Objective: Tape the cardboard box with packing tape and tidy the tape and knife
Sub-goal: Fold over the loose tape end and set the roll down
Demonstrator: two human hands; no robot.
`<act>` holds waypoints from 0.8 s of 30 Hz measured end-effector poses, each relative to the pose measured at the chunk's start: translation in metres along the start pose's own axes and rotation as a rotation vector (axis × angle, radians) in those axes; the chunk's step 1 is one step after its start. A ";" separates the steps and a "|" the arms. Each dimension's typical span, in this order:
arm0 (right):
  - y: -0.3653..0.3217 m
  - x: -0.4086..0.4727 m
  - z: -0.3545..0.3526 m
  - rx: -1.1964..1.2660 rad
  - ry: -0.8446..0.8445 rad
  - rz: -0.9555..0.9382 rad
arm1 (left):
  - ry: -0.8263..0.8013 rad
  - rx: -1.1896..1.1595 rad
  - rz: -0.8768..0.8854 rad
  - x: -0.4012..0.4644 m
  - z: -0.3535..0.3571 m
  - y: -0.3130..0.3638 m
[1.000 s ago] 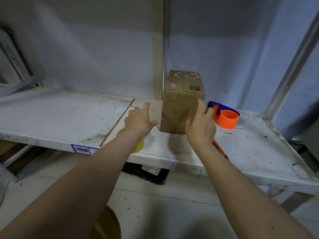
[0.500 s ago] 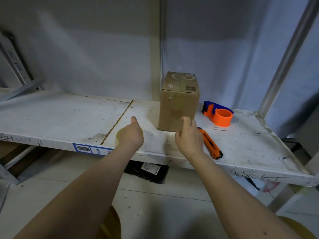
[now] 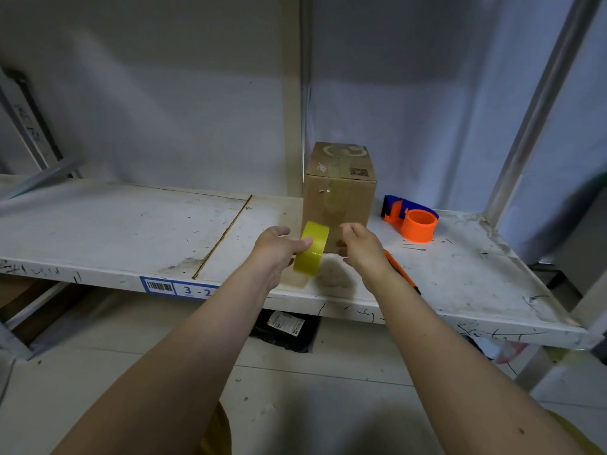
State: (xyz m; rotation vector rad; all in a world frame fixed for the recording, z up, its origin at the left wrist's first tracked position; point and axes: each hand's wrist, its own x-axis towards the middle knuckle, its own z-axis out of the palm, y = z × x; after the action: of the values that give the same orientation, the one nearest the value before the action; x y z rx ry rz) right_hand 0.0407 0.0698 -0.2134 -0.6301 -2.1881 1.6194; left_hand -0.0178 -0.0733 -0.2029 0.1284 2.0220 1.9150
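A small cardboard box [image 3: 341, 188] stands upright on the white shelf [image 3: 115, 231], with clear tape over its top and front. My left hand [image 3: 277, 249] grips a yellow roll of packing tape [image 3: 313, 247], lifted on edge just in front of the box. My right hand [image 3: 363, 246] hovers to the right of the roll with its fingers curled and nothing visible in them. An orange knife [image 3: 399, 269] lies on the shelf, mostly hidden behind my right wrist.
An orange and blue tape dispenser [image 3: 412, 221] sits on the shelf right of the box. A metal post [image 3: 542, 103] rises at the right. A black package [image 3: 285, 330] lies on the floor under the shelf.
My left hand has picked the yellow tape roll up off the shelf and raised it on edge. Both hands came back from the box; my right hand now hovers beside the roll.
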 end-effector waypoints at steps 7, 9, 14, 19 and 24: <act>-0.018 0.004 -0.010 0.196 -0.068 0.037 | -0.111 -0.167 0.020 -0.007 0.014 0.005; -0.019 0.006 -0.011 0.182 -0.048 -0.014 | -0.128 -0.164 0.033 -0.007 0.014 0.005; -0.020 0.006 -0.013 0.120 -0.029 -0.128 | -0.143 -0.151 0.062 -0.008 0.013 0.003; -0.019 0.005 -0.012 0.033 -0.052 -0.209 | -0.122 -0.153 0.092 -0.010 0.013 0.003; -0.021 0.002 -0.013 0.016 -0.079 -0.251 | -0.063 -0.168 0.110 -0.012 0.014 0.005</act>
State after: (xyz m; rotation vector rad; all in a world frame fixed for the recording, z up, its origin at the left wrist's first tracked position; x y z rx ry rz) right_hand 0.0428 0.0763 -0.1897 -0.2772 -2.2050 1.5511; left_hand -0.0032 -0.0630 -0.1962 0.2587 1.8391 2.1105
